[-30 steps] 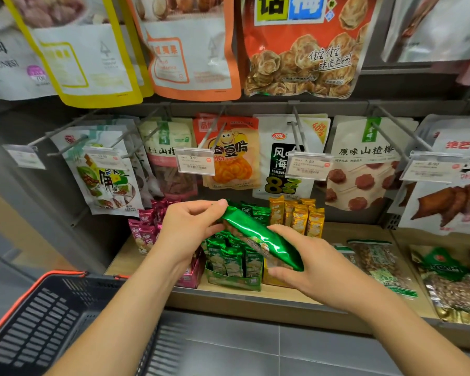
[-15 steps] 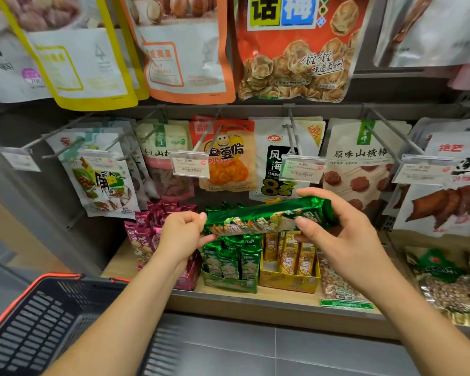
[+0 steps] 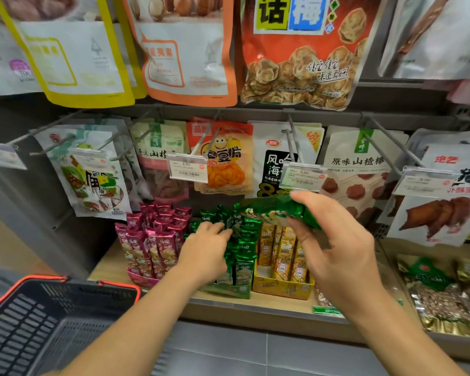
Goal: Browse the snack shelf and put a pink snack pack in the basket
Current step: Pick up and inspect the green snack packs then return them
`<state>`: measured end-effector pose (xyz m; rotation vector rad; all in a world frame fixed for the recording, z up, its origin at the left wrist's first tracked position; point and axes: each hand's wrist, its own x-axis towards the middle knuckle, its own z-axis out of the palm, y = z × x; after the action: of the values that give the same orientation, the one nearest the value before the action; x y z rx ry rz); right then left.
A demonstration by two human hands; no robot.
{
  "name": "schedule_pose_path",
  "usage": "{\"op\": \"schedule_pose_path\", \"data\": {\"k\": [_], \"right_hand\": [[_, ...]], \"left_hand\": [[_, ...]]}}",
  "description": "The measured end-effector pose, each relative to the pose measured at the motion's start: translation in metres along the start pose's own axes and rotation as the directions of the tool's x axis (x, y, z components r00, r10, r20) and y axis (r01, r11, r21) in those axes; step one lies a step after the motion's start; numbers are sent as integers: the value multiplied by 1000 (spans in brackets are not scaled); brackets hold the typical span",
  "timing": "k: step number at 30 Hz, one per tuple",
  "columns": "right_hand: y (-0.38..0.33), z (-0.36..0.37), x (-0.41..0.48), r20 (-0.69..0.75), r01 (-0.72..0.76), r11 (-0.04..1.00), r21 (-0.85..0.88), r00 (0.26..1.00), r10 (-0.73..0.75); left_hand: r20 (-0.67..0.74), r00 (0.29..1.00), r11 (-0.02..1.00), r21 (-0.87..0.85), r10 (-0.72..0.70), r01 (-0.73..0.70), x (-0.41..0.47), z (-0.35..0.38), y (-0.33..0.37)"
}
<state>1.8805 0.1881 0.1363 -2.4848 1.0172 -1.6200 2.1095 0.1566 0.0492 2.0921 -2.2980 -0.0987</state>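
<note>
A grey metal display rack point(image 3: 33, 218) fills the view, its flat side panel slanting down at the left. A grey horizontal rail point(image 3: 255, 114) crosses it. Thin grey wire peg hooks point(image 3: 385, 143) jut forward from the rail, several tipped with a clear plastic price-tag holder point(image 3: 187, 169). Below lies a light wooden shelf board point(image 3: 106, 267) with a raised front lip. Underneath, dark grey floor tiles point(image 3: 255, 359) show pale joint lines. Bright, even light gleams on the tag holders.
</note>
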Motion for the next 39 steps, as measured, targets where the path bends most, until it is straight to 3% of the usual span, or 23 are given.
{"op": "schedule_pose_path", "data": {"k": [5, 11, 17, 20, 27, 30, 33, 35, 37, 38, 39], "right_hand": [[-4, 26, -1, 144, -5, 999, -50, 990, 12], [-1, 62, 22, 325, -87, 994, -60, 940, 101], [27, 116, 33, 539, -213, 934, -289, 770, 342], [40, 139, 33, 632, -149, 902, -405, 667, 394], [59, 170, 9, 640, -190, 831, -523, 556, 530], [65, 178, -5, 633, -178, 836, -518, 577, 515], [69, 180, -14, 659, -130, 859, -495, 588, 468], [71, 180, -12, 701, -124, 862, -492, 530, 477], [73, 177, -1, 741, -227, 863, -451, 444, 504], [76, 175, 6, 735, -346, 854, -387, 444, 513], [78, 173, 14, 697, -478, 830, -288, 490, 524]], "left_hand": [[71, 995, 987, 137, 69, -79, 3, 16, 5], [91, 993, 996, 48, 71, -76, 3, 19, -3], [85, 991, 994, 26, 104, -107, 0, 17, -5], [77, 991, 994, 3, 112, -113, -1, 18, -6], [-11, 999, 972, -230, 38, -40, -3, 20, -8], [-89, 996, 952, -303, 5, -32, -2, 21, -7], [-40, 999, 965, -260, 34, -44, -1, 23, -7], [40, 998, 986, -159, 47, -40, -1, 23, -7], [81, 996, 994, -105, 43, -35, -2, 24, -6], [87, 995, 995, -88, 43, -36, -2, 24, -5], [87, 995, 997, -67, 47, -41, -2, 24, -4]]}}
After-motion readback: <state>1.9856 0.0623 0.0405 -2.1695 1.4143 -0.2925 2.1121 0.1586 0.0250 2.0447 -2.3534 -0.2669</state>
